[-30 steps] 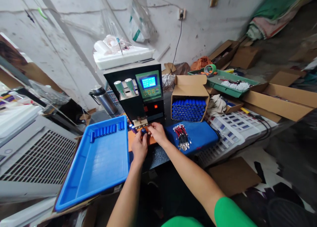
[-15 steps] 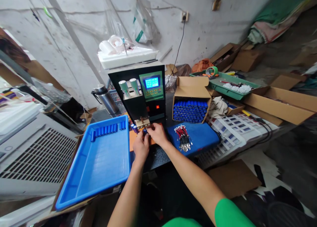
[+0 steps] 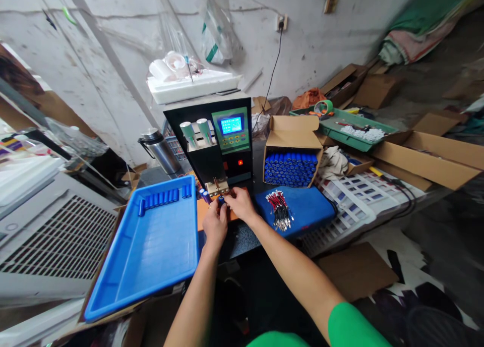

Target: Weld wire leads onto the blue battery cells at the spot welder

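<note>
A blue cylindrical battery cell [image 3: 221, 199] sits in the fingers of my left hand [image 3: 215, 222], just below the electrode pins of a black spot welder [image 3: 234, 158] with a lit screen. My right hand [image 3: 241, 205] is pinched beside the cell, at the pins; whatever its fingertips grip is too small to make out. Left of my fingers, another blue cell [image 3: 206, 196] lies at the welder's base. Under both hands is an orange board [image 3: 204, 216]. To the right, a bundle of red and black wire leads [image 3: 280, 211] rests on a blue pad [image 3: 310, 208].
At the left stands a blue tray [image 3: 151, 256] with a row of blue cells [image 3: 162, 197] along its far end. An open cardboard box [image 3: 293, 127] full of blue cells is right of the welder. Behind the tray is a steel flask [image 3: 161, 150].
Both hands stay at the welder's pins with almost no movement. The view has shifted very slightly.
</note>
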`<state>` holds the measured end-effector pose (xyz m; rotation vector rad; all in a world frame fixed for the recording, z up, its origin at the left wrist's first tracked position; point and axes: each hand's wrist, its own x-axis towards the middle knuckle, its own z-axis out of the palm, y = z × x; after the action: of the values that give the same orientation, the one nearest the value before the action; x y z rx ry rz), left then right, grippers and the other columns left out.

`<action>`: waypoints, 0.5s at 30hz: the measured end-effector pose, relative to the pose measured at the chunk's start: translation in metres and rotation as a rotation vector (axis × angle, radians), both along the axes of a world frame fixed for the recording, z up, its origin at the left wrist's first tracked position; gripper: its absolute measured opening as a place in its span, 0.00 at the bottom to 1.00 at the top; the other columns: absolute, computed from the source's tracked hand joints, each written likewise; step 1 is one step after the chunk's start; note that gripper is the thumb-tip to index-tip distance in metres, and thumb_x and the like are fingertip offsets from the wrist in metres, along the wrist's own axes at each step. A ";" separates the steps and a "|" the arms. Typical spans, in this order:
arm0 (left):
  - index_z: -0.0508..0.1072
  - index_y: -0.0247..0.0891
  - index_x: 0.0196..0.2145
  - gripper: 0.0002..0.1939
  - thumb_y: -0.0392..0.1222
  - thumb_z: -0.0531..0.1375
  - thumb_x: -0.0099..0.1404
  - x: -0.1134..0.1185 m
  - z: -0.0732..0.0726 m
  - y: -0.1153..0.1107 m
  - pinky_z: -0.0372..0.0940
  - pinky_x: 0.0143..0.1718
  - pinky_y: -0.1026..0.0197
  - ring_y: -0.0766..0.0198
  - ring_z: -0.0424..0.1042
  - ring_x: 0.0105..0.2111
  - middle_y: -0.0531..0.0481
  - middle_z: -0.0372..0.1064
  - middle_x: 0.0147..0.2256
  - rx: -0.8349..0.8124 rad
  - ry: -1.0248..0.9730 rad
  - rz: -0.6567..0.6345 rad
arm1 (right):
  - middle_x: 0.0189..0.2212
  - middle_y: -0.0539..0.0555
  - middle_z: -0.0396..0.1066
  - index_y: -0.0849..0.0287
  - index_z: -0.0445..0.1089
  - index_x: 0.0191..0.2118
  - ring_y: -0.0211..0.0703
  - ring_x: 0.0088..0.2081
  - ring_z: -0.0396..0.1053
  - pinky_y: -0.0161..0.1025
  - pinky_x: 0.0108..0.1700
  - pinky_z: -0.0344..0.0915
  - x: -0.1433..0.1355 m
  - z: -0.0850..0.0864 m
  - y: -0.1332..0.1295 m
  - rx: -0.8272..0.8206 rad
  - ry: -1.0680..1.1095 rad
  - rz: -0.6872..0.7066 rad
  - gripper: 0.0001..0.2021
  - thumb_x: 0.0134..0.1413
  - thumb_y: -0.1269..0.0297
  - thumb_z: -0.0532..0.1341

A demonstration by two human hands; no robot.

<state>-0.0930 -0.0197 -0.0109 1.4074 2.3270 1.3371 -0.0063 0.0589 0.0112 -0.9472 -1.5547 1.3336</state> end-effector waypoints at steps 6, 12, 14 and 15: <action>0.73 0.40 0.53 0.18 0.44 0.55 0.68 -0.001 -0.002 0.001 0.63 0.36 0.59 0.58 0.74 0.37 0.45 0.76 0.42 0.030 0.007 -0.018 | 0.24 0.50 0.73 0.57 0.69 0.25 0.43 0.30 0.71 0.34 0.28 0.65 0.001 0.001 0.000 -0.008 -0.006 -0.001 0.05 0.50 0.65 0.62; 0.72 0.40 0.53 0.18 0.45 0.55 0.69 -0.001 -0.003 0.001 0.63 0.37 0.59 0.57 0.74 0.38 0.44 0.76 0.43 0.016 0.009 -0.013 | 0.24 0.50 0.73 0.56 0.69 0.25 0.42 0.30 0.71 0.33 0.28 0.64 0.000 -0.002 0.001 0.001 -0.010 0.002 0.05 0.50 0.65 0.62; 0.72 0.40 0.53 0.18 0.46 0.55 0.69 -0.001 -0.003 0.000 0.63 0.37 0.59 0.57 0.74 0.38 0.44 0.76 0.42 0.018 0.011 -0.017 | 0.25 0.50 0.73 0.56 0.70 0.26 0.42 0.30 0.71 0.34 0.29 0.64 -0.001 -0.004 0.001 -0.004 -0.013 0.002 0.05 0.50 0.64 0.63; 0.72 0.40 0.53 0.18 0.46 0.55 0.69 -0.001 -0.003 0.000 0.63 0.37 0.59 0.57 0.74 0.38 0.44 0.76 0.42 0.017 0.010 -0.016 | 0.25 0.50 0.73 0.56 0.70 0.27 0.42 0.30 0.71 0.34 0.29 0.64 -0.001 -0.005 0.002 -0.008 -0.014 0.002 0.05 0.50 0.64 0.63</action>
<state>-0.0937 -0.0194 -0.0142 1.4374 2.3116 1.3516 -0.0070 0.0607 0.0060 -0.9616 -1.5629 1.3382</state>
